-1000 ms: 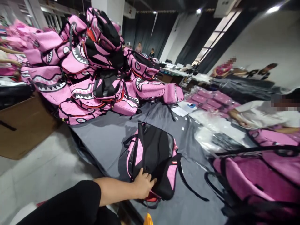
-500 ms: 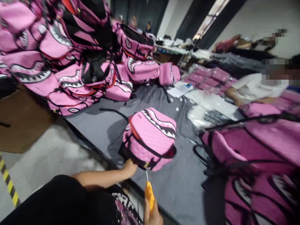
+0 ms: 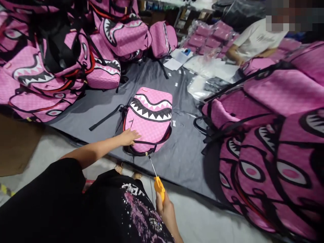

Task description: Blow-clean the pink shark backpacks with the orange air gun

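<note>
Grey cloth is covering the surface; pale floor is showing at its near edge. One pink shark-mouth backpack is lying face up near that edge, apart from the rest. Left hand is resting flat on its lower left side, fingers open. Right hand is gripping one orange-handled tool, tip at the backpack's bottom rim. Pile is crowding far left, another pile right; exact counts unclear. One co-worker is working opposite.

I am looking at a pink checkered backpack showing white shark teeth edged in black, lying on the grey tabletop; I am holding an orange-handled tool.
</note>
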### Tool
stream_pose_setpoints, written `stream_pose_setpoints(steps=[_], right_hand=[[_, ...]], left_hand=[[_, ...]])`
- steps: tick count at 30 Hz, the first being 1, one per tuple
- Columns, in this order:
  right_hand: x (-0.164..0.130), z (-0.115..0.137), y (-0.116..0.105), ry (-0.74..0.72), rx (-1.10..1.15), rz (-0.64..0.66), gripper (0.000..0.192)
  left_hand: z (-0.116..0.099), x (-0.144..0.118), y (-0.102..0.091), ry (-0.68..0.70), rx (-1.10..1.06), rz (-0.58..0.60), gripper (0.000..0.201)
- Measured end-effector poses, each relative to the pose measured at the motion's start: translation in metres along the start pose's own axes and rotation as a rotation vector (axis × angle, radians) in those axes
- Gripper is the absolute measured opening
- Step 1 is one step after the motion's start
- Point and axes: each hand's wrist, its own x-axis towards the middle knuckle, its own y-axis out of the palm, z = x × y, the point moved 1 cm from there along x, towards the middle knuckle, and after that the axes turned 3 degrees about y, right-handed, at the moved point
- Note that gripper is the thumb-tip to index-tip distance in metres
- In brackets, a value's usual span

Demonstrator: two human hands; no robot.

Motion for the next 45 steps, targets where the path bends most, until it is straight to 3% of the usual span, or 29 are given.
stream_pose_setpoints(steps=[3,5,7,9,12,14,18,21,26,28,30,31,32,34,35,37,40,42,45], right_hand=[[0.022,0.028,-0.017,0.034,0.04,-0.003,0.061],[0.052,0.051,-0.035,0.058,-0.032,-0.056,0.056],[0.092,0.077,-0.056,0.135,-0.189,-0.131,0.05],[0.136,0.099,-0.079,0.233,-0.215,-0.18,0.045],[0.184,0.114,-0.104,0.332,0.049,0.069,0.043],[0.194,0.107,-0.115,0.318,0.156,0.234,0.045],[0.18,0.061,-0.12,0.211,0.549,0.533,0.058],[0.164,0.024,-0.104,0.192,0.967,0.701,0.073],[0.147,0.009,-0.064,0.164,1.224,0.724,0.068],[0.144,0.013,-0.059,0.159,1.272,0.699,0.068],[0.142,0.012,-0.063,0.155,1.309,0.669,0.068],[0.14,0.01,-0.067,0.147,1.321,0.649,0.067],[0.137,0.007,-0.072,0.138,1.327,0.628,0.066],[0.129,-0.002,-0.081,0.106,1.341,0.562,0.062],[0.123,-0.005,-0.085,0.082,1.354,0.527,0.06],[0.112,-0.007,-0.092,0.025,1.368,0.49,0.055],[0.098,0.004,-0.101,-0.069,1.255,0.53,0.05],[0.098,0.018,-0.108,-0.117,1.04,0.507,0.05],[0.121,0.047,-0.112,-0.158,0.596,0.365,0.05]], left_hand=[[0.006,-0.005,-0.023,-0.052,-0.149,-0.243,0.076],[0.008,-0.011,-0.034,-0.19,-0.251,-0.439,0.09],[0.01,-0.014,-0.035,-0.355,-0.377,-0.504,0.106],[0.009,-0.013,-0.028,-0.448,-0.44,-0.482,0.115],[0.011,-0.012,-0.016,-0.474,-0.36,-0.481,0.104],[0.014,-0.017,-0.013,-0.446,-0.233,-0.445,0.092],[0.01,-0.039,-0.015,-0.335,0.059,-0.227,0.087],[-0.017,-0.059,-0.014,-0.257,0.228,-0.123,0.093],[-0.068,-0.069,0.005,-0.263,0.834,-0.274,0.094],[-0.076,-0.057,0.014,-0.148,0.876,-0.185,0.094],[-0.08,-0.036,0.012,-0.004,0.723,-0.047,0.083],[-0.084,-0.023,0.004,0.027,0.606,-0.056,0.071],[-0.089,-0.009,-0.009,0.029,0.49,-0.141,0.056],[-0.105,0.017,-0.042,-0.017,0.311,-0.474,0.03],[-0.115,0.028,-0.059,-0.022,0.266,-0.635,0.026],[-0.134,0.045,-0.083,-0.007,0.225,-0.777,0.029],[-0.151,0.055,-0.083,0.028,0.257,-0.764,0.035],[-0.155,0.054,-0.065,0.089,0.306,-0.709,0.035],[-0.165,0.05,-0.032,0.254,0.366,-0.602,0.03]])
